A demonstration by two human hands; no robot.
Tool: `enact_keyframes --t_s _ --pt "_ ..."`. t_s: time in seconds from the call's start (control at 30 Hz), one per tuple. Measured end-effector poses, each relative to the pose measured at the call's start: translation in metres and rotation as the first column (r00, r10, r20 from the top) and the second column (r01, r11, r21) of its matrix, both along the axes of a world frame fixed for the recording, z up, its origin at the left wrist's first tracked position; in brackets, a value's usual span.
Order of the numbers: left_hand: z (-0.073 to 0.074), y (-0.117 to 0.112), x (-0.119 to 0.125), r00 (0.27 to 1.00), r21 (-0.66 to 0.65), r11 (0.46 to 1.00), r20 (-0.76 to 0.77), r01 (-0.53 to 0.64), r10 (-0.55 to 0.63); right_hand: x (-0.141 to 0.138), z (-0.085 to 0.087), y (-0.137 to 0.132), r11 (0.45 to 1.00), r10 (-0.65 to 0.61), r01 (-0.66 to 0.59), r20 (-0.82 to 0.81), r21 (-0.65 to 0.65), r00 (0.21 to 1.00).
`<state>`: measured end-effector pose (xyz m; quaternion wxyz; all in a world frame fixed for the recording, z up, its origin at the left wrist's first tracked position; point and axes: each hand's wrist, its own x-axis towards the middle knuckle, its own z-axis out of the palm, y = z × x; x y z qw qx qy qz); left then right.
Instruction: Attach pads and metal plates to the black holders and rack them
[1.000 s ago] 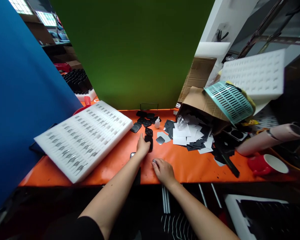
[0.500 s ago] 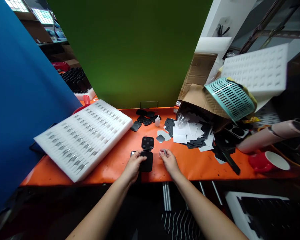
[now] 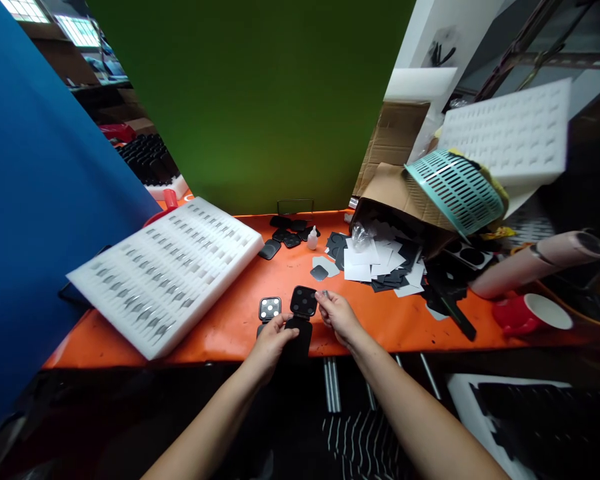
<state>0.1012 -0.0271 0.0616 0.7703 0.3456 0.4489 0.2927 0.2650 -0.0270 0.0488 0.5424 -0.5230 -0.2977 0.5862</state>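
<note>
My left hand (image 3: pixel 273 340) grips a black hinged case (image 3: pixel 300 333), thumb across its plain lower half. The case lies unfolded; its upper square half has several round dots on it. My right hand (image 3: pixel 339 315) is closed, its fingertips at the right edge of that upper half. A small grey piece (image 3: pixel 325 293) shows between the fingers, too small to name. Just left of the held case lies a second similar case (image 3: pixel 270 309), with pale dots on a dark square; my left hand partly hides its lower part.
A white foam tray (image 3: pixel 180 267) with rows of slots fills the left. Behind are several black pieces (image 3: pixel 270 249) and a small white bottle (image 3: pixel 313 238). To the right lie white and black sheets (image 3: pixel 360 267), a teal basket (image 3: pixel 457 190), a pink flask (image 3: pixel 530 267) and a red mug (image 3: pixel 513 317).
My right hand has moved up to the case's upper half. The held case has shifted slightly right and down and tilted, uncovering more of the second case at its left.
</note>
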Motion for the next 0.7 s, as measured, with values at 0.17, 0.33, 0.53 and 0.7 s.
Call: enact_keyframes --t_s 0.17,0.33,0.53,0.7 --pt "0.009 -0.006 0.004 0.993 0.017 0.998 0.102 0.065 -0.066 -0.006 0.006 -0.003 0.994 0.106 -0.106 0.093 0.002 0.99" --pt "0.005 -0.009 0.005 0.999 -0.012 0.999 -0.013 0.037 -0.037 -0.006 0.029 -0.019 0.984 0.037 -0.146 0.695 0.099 0.718" --pt "0.0 -0.016 0.01 0.984 0.315 0.94 -0.158 0.132 -0.085 -0.012 0.05 -0.036 0.926 0.127 -0.378 0.937 0.005 0.324" --pt "0.0 -0.024 0.008 0.902 0.552 0.765 -0.423 0.332 -0.086 -0.014 0.057 -0.04 0.913 0.15 -0.404 0.967 -0.056 0.205"
